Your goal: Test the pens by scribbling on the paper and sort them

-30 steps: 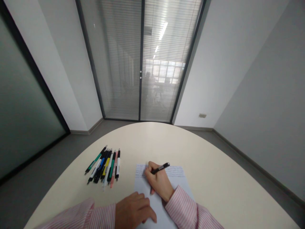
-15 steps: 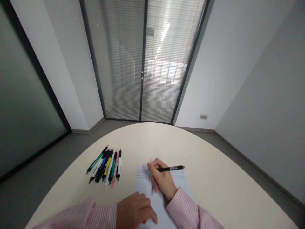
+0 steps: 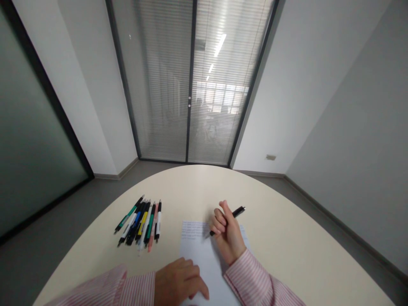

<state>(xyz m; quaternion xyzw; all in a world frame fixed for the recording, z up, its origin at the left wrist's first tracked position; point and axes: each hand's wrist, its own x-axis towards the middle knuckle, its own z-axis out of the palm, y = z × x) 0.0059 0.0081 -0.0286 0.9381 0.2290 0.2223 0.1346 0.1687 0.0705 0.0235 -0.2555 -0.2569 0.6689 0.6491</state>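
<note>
My right hand [image 3: 228, 233] is raised over the upper part of a white sheet of paper [image 3: 194, 248], its fingers curled round a black pen [image 3: 239, 211]. One end of the pen sticks out to the upper right, the other shows below the curled fingers. Rows of small handwriting run along the top of the sheet. Low on the paper's left side rests my left hand [image 3: 181, 280], holding nothing, fingers loosely bent and apart with the index finger reaching right. Part of the sheet is hidden under both hands and the right sleeve.
To the left on the round cream table [image 3: 204, 187] lies a loose pile of several click pens [image 3: 140, 223], in green, white, blue, yellow and pink. Behind the table stands a glass partition with blinds [image 3: 165, 119], between pale walls.
My right hand has lifted off the writing and turned, with the fingers now curled in and the pen tilted up to the right. The left hand stays nearly in place.
</note>
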